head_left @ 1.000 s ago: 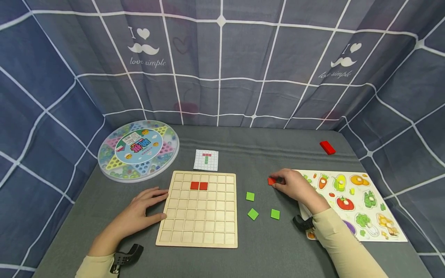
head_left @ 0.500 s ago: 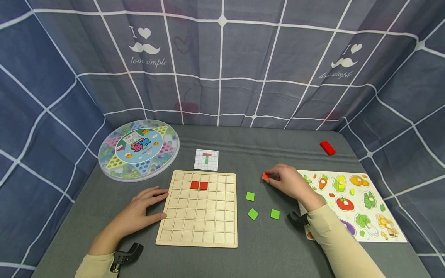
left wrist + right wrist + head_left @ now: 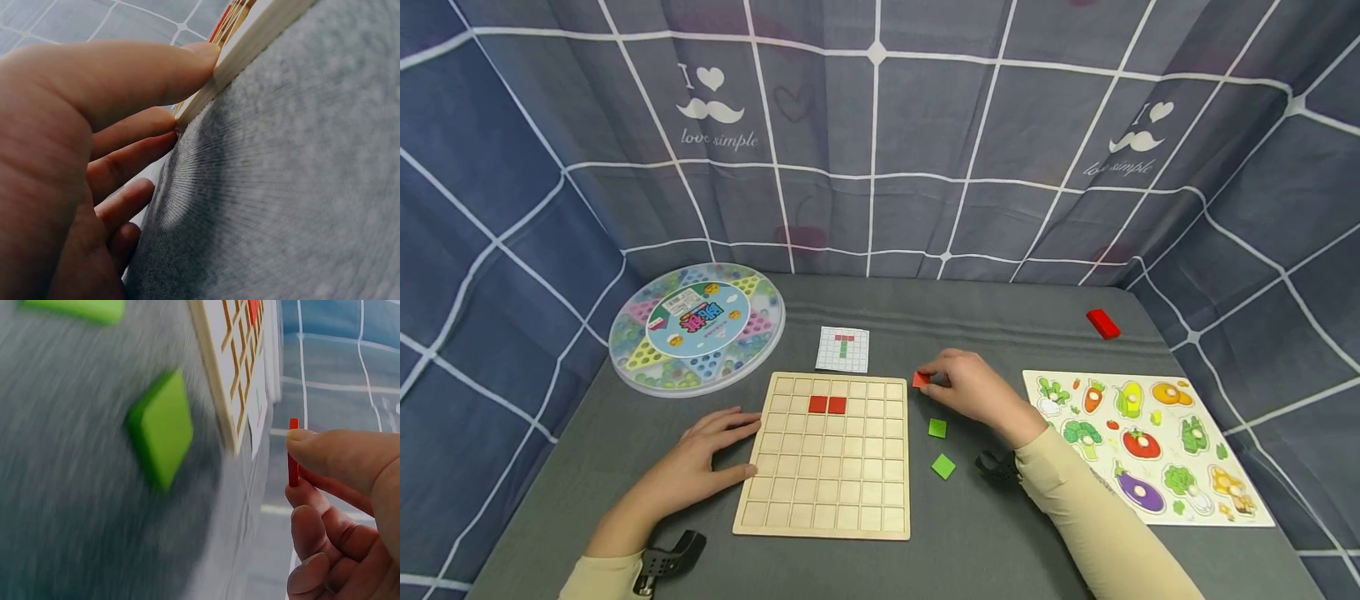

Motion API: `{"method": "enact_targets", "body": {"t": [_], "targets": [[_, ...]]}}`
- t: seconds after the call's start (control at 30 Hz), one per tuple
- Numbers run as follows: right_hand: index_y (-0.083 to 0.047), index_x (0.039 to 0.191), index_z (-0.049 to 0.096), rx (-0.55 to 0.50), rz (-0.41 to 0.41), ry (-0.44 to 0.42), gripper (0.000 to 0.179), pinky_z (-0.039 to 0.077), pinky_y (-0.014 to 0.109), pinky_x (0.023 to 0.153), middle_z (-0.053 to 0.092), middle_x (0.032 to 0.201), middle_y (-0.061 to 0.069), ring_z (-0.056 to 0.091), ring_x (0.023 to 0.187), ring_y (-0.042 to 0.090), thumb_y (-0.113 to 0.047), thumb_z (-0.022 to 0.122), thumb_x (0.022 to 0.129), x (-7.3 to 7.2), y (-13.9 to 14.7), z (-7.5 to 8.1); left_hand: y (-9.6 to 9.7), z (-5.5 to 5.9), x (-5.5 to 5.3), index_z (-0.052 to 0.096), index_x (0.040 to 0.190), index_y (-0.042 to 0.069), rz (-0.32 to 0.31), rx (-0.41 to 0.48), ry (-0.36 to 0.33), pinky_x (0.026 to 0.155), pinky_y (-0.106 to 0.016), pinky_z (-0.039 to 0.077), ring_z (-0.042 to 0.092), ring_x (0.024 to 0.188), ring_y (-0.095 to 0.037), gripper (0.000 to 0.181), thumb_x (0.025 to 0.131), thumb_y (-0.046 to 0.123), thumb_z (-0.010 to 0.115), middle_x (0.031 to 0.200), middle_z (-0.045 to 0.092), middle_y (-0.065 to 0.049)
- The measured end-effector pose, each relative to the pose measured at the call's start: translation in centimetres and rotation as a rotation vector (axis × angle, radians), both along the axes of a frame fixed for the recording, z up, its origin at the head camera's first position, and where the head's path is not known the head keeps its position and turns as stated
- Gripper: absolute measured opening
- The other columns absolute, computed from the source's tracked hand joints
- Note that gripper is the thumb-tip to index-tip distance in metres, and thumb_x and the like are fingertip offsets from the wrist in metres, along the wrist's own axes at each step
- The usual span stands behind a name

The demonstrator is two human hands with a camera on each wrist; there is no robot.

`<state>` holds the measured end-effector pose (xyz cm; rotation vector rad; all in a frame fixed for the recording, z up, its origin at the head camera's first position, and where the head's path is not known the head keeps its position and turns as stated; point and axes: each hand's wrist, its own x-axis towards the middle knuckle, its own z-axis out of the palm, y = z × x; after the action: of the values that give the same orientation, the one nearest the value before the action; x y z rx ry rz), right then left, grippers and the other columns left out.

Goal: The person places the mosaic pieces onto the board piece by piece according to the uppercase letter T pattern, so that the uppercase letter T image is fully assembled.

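Between thumb and fingers, my right hand (image 3: 973,387) pinches a red square tile (image 3: 921,379) just past the far right corner of the wooden grid board (image 3: 820,492). The right wrist view shows that red tile (image 3: 293,453) edge-on. On the board, two red tiles (image 3: 827,405) lie side by side in the second row. My left hand (image 3: 711,454) rests at the board's left edge, thumb (image 3: 200,59) and fingertips touching its side. Right of the board lie a green tile (image 3: 937,428) and another green tile (image 3: 943,467) nearer me.
A small card (image 3: 842,358) printed with a red and green T pattern lies behind the board. A round Chinese checkers box (image 3: 760,346) sits back left. A vegetable puzzle board (image 3: 1217,508) lies right, with a red block (image 3: 1103,323) behind it.
My right hand has carried the red tile leftward, from near the puzzle board toward the grid board. A third green tile is now hidden under the right forearm. The left hand has stayed put.
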<state>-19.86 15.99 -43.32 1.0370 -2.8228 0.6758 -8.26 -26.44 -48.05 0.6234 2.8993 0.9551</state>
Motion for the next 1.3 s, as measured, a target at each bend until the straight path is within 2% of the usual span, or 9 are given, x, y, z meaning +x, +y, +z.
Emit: {"method": "enact_targets", "body": {"t": [0.23,0.37,0.57,0.9,1.3], "targets": [[-0.011,0.111,0.077,0.064,0.096,-0.020,0.023,0.047,0.024,0.064,0.066,0.096,0.000,0.057,0.076,0.009,-0.021,0.075,0.090,0.6,-3.8,-0.2,0.0,-0.1,0.0,0.058,0.141,0.015,0.001,-0.007,0.003,0.099,-0.069,0.026,0.033,0.139,-0.034,0.065,0.086,0.045,0.076,0.145,0.050,-0.002],[-0.012,0.109,0.077,0.092,0.147,-0.003,0.021,0.047,0.022,0.065,0.066,0.094,-0.001,0.057,0.077,0.008,-0.020,0.074,0.090,0.8,-5.7,-0.6,0.0,-0.1,0.0,0.058,0.141,0.014,0.000,-0.002,0.006,0.099,-0.070,0.026,0.033,0.140,-0.034,0.065,0.086,0.045,0.076,0.145,0.050,-0.001],[-0.012,0.107,0.077,0.096,0.182,-0.004,0.019,0.047,0.022,0.068,0.066,0.092,-0.002,0.055,0.079,0.008,-0.019,0.075,0.089,0.9,-7.6,-1.1,0.0,-0.1,0.0,0.059,0.140,0.013,-0.001,0.001,0.013,0.100,-0.068,0.026,0.032,0.140,-0.035,0.064,0.086,0.043,0.076,0.145,0.049,-0.002],[-0.014,0.106,0.078,0.119,0.187,-0.014,0.019,0.048,0.022,0.072,0.067,0.094,-0.003,0.058,0.084,0.007,-0.020,0.076,0.088,0.8,-8.7,-1.7,0.0,0.0,0.0,0.058,0.141,0.013,-0.007,0.006,0.012,0.100,-0.068,0.026,0.032,0.139,-0.035,0.064,0.086,0.042,0.076,0.145,0.049,-0.003],[-0.012,0.110,0.077,0.126,0.203,-0.054,0.026,0.046,0.022,0.071,0.066,0.094,-0.002,0.054,0.080,0.008,-0.026,0.078,0.088,0.8,-8.9,-1.4,0.0,0.0,0.0,0.058,0.141,0.014,-0.002,0.002,0.003,0.101,-0.068,0.025,0.032,0.140,-0.035,0.065,0.086,0.044,0.076,0.145,0.049,-0.003]]}}
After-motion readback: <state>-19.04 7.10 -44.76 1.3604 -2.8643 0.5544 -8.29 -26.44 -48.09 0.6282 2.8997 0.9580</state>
